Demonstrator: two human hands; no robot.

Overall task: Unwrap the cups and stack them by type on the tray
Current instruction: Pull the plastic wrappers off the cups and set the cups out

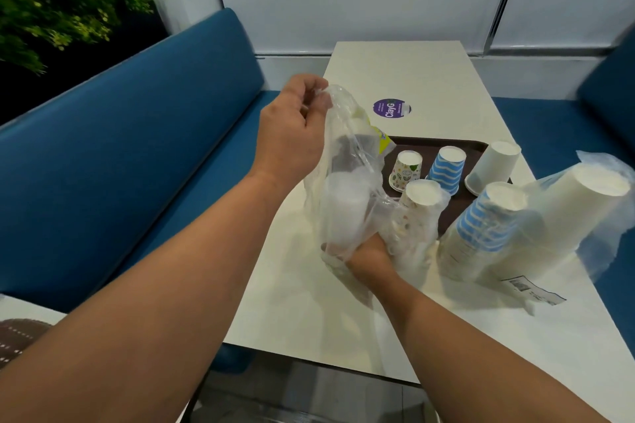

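Observation:
My left hand (295, 127) pinches the top of a clear plastic wrapper (347, 161) and holds it up over the table's left side. Inside the wrapper is a white cup stack (345, 213). My right hand (369, 256) grips the wrapper's lower part near the stack's base. On the brown tray (453, 144) stand a leaf-patterned cup (405, 170), a blue-striped cup (446, 168) and a plain white cup (491, 166), all upside down. In front of the tray stand wrapped stacks: patterned (419, 216), blue-striped (481, 230) and large white (567, 216).
The cream table (412, 79) carries a round purple sticker (390, 108) beyond the tray. A paper label (532, 290) lies near the right edge. Blue bench seats (120, 148) run along both sides, and a plant (51, 3) fills the far left corner.

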